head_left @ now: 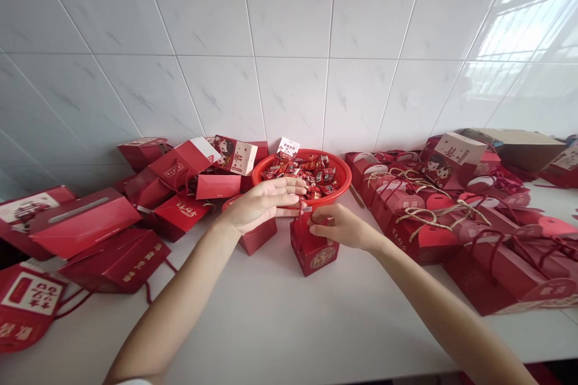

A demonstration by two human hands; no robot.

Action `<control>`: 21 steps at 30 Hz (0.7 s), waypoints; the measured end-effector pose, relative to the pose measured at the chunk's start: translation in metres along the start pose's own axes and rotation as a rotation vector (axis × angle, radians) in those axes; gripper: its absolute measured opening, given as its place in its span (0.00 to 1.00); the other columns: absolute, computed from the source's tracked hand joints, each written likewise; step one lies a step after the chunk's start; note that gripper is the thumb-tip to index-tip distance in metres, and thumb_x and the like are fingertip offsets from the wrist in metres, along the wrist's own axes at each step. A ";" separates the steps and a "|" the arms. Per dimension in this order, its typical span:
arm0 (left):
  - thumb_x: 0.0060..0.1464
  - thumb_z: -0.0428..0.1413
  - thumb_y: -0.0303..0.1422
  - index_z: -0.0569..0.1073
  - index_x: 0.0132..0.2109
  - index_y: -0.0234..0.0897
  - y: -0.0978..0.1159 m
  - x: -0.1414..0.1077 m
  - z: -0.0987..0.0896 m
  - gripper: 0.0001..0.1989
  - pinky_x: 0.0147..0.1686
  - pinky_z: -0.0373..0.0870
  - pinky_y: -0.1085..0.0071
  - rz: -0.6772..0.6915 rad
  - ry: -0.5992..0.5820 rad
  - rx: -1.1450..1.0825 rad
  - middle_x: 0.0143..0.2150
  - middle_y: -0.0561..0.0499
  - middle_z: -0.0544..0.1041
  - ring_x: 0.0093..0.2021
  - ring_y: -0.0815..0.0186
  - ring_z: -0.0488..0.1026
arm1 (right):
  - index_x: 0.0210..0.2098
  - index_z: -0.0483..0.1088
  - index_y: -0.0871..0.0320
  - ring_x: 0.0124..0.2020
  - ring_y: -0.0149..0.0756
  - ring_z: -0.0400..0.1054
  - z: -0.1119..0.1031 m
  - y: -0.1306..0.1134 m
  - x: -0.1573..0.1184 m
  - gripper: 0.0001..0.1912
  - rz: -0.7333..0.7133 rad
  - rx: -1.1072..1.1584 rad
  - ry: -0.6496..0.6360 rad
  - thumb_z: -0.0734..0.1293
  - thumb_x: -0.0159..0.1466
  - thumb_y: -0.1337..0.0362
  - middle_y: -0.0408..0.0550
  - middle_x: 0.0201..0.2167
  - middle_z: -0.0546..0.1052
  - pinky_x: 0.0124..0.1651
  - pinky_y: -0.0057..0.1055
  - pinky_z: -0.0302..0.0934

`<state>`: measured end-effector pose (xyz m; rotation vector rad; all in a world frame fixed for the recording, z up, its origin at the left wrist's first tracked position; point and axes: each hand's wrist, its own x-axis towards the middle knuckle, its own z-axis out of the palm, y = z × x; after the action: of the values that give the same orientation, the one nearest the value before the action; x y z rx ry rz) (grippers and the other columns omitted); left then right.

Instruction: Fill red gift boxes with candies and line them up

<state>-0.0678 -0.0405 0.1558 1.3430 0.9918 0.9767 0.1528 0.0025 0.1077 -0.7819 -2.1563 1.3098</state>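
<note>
A small red gift box [311, 255] with a gold round pattern stands on the white table in front of me. My right hand [341, 225] is at its right upper side, with fingers curled and closed on its top edge. My left hand [266, 201] reaches in above the box from the left, fingers stretched out and apart. The inside of the box is mostly hidden by my hands. Behind my left wrist stands another red box [258, 239], partly covered. Just beyond is a red plastic basket [345, 177] heaped with small red-wrapped sweets [323, 174].
Several red gift boxes [88, 222] lie jumbled on the left. On the right, rows of red boxes [424, 237] with cord handles stand close together. A cardboard box [515, 147] sits at the far right back. A tiled wall [293, 90] rises behind the table [271, 325].
</note>
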 end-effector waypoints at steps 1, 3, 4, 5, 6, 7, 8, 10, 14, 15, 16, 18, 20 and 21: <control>0.53 0.64 0.36 0.75 0.53 0.38 0.002 -0.002 0.005 0.21 0.53 0.74 0.57 0.018 -0.002 -0.011 0.59 0.41 0.74 0.51 0.58 0.76 | 0.28 0.70 0.59 0.28 0.30 0.63 -0.001 -0.004 -0.001 0.10 0.003 0.050 0.007 0.70 0.58 0.59 0.42 0.27 0.72 0.30 0.28 0.60; 0.54 0.63 0.37 0.74 0.54 0.38 0.006 -0.006 0.016 0.20 0.57 0.72 0.55 0.044 -0.013 -0.005 0.60 0.43 0.73 0.56 0.55 0.74 | 0.28 0.70 0.59 0.26 0.28 0.64 -0.003 -0.014 -0.002 0.11 0.029 0.146 0.035 0.71 0.58 0.58 0.41 0.26 0.70 0.30 0.28 0.61; 0.55 0.63 0.37 0.74 0.54 0.38 0.007 -0.008 0.021 0.20 0.58 0.71 0.55 0.056 -0.021 0.004 0.61 0.43 0.73 0.58 0.54 0.73 | 0.29 0.70 0.59 0.25 0.28 0.64 -0.004 -0.018 -0.002 0.12 0.048 0.182 0.050 0.71 0.57 0.57 0.41 0.26 0.70 0.30 0.28 0.62; 0.55 0.63 0.38 0.74 0.54 0.38 0.007 -0.009 0.026 0.20 0.60 0.70 0.55 0.067 -0.034 0.017 0.61 0.44 0.72 0.59 0.54 0.72 | 0.30 0.70 0.59 0.25 0.28 0.65 -0.004 -0.022 -0.003 0.12 0.063 0.205 0.067 0.72 0.57 0.57 0.41 0.26 0.71 0.30 0.29 0.62; 0.56 0.62 0.38 0.74 0.54 0.38 0.007 -0.010 0.030 0.20 0.61 0.69 0.55 0.080 -0.048 0.033 0.62 0.44 0.72 0.60 0.53 0.72 | 0.31 0.70 0.60 0.26 0.28 0.66 -0.004 -0.024 -0.003 0.13 0.070 0.220 0.087 0.73 0.56 0.57 0.41 0.27 0.71 0.31 0.29 0.62; 0.57 0.61 0.38 0.74 0.55 0.38 0.006 -0.011 0.033 0.20 0.62 0.68 0.56 0.093 -0.061 0.055 0.62 0.44 0.72 0.62 0.53 0.70 | 0.32 0.70 0.60 0.27 0.29 0.66 -0.004 -0.025 -0.003 0.14 0.066 0.230 0.110 0.74 0.55 0.56 0.41 0.28 0.72 0.31 0.29 0.62; 0.58 0.61 0.38 0.73 0.56 0.38 0.005 -0.010 0.036 0.20 0.62 0.67 0.56 0.105 -0.072 0.079 0.62 0.44 0.72 0.63 0.53 0.69 | 0.33 0.70 0.60 0.28 0.29 0.67 -0.003 -0.026 -0.002 0.15 0.057 0.239 0.132 0.74 0.55 0.56 0.42 0.28 0.73 0.32 0.29 0.63; 0.59 0.60 0.37 0.71 0.60 0.39 0.000 -0.009 0.039 0.23 0.63 0.66 0.56 0.121 -0.079 0.124 0.61 0.44 0.74 0.64 0.52 0.68 | 0.32 0.70 0.60 0.28 0.29 0.67 -0.002 -0.024 -0.002 0.16 0.039 0.254 0.171 0.74 0.54 0.56 0.42 0.28 0.73 0.32 0.29 0.62; 0.57 0.61 0.36 0.66 0.62 0.38 -0.009 -0.004 0.042 0.28 0.60 0.70 0.57 0.149 -0.045 0.184 0.56 0.43 0.78 0.60 0.53 0.73 | 0.25 0.64 0.58 0.24 0.29 0.65 -0.004 -0.019 -0.001 0.14 0.023 0.236 0.217 0.73 0.53 0.59 0.39 0.21 0.69 0.28 0.28 0.59; 0.56 0.61 0.36 0.66 0.62 0.38 -0.011 -0.004 0.044 0.27 0.59 0.72 0.58 0.169 -0.012 0.225 0.57 0.43 0.77 0.59 0.53 0.74 | 0.23 0.63 0.58 0.24 0.29 0.64 -0.005 -0.018 -0.001 0.13 0.019 0.213 0.225 0.72 0.53 0.61 0.39 0.20 0.69 0.28 0.27 0.58; 0.56 0.61 0.36 0.66 0.61 0.39 -0.012 -0.004 0.045 0.27 0.56 0.73 0.59 0.194 0.038 0.290 0.59 0.43 0.75 0.57 0.54 0.76 | 0.22 0.63 0.58 0.24 0.29 0.65 -0.006 -0.017 -0.002 0.13 0.019 0.190 0.228 0.71 0.53 0.62 0.39 0.20 0.69 0.27 0.27 0.58; 0.55 0.62 0.37 0.66 0.61 0.41 -0.015 -0.004 0.050 0.27 0.53 0.75 0.60 0.239 0.160 0.496 0.62 0.44 0.72 0.52 0.55 0.77 | 0.21 0.66 0.58 0.24 0.30 0.65 -0.008 -0.014 -0.002 0.10 0.031 0.136 0.231 0.69 0.54 0.63 0.41 0.20 0.71 0.28 0.27 0.58; 0.54 0.62 0.40 0.68 0.59 0.41 -0.020 -0.004 0.056 0.26 0.51 0.75 0.57 0.230 0.234 0.735 0.58 0.44 0.72 0.51 0.54 0.76 | 0.22 0.69 0.59 0.25 0.32 0.67 -0.009 -0.012 -0.002 0.08 0.047 0.078 0.235 0.68 0.55 0.64 0.42 0.21 0.73 0.30 0.29 0.60; 0.54 0.62 0.42 0.69 0.57 0.41 -0.024 -0.003 0.058 0.25 0.51 0.74 0.56 0.203 0.238 0.836 0.55 0.44 0.73 0.51 0.52 0.75 | 0.22 0.70 0.59 0.26 0.32 0.67 -0.009 -0.011 -0.003 0.07 0.049 0.047 0.240 0.68 0.56 0.64 0.43 0.21 0.73 0.31 0.29 0.60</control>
<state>-0.0132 -0.0606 0.1313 2.0739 1.5669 0.9144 0.1585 0.0020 0.1210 -0.9281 -1.9223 1.2184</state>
